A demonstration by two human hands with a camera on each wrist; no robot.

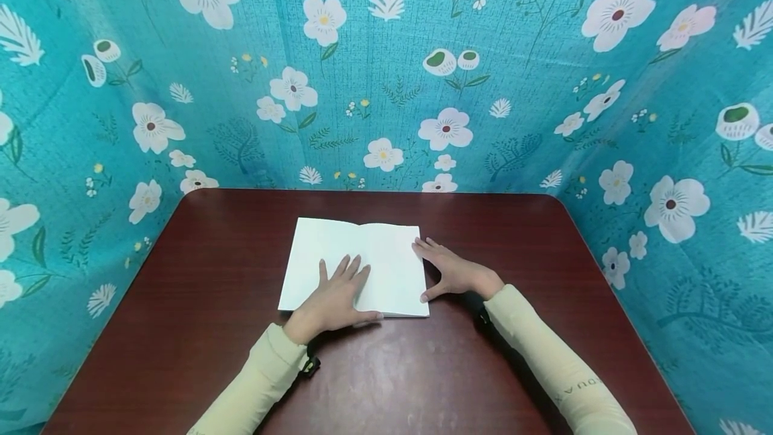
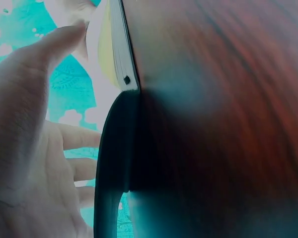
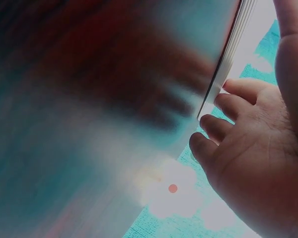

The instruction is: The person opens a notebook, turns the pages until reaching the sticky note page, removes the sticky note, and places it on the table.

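Observation:
An open book with blank white pages lies flat on the dark red-brown table. Across its left page and lower middle rests my left hand, fingers spread and straight, thumb by the bottom edge. My right hand is at the book's right edge, its fingertips near the upper part and its thumb near the lower corner. In the right wrist view the right hand's relaxed fingers touch or nearly touch the page edges. The left wrist view shows the left thumb beside the book's edge.
A teal curtain with white flowers hangs behind and at both sides of the table. Dark wrist devices sit under both cream sleeves.

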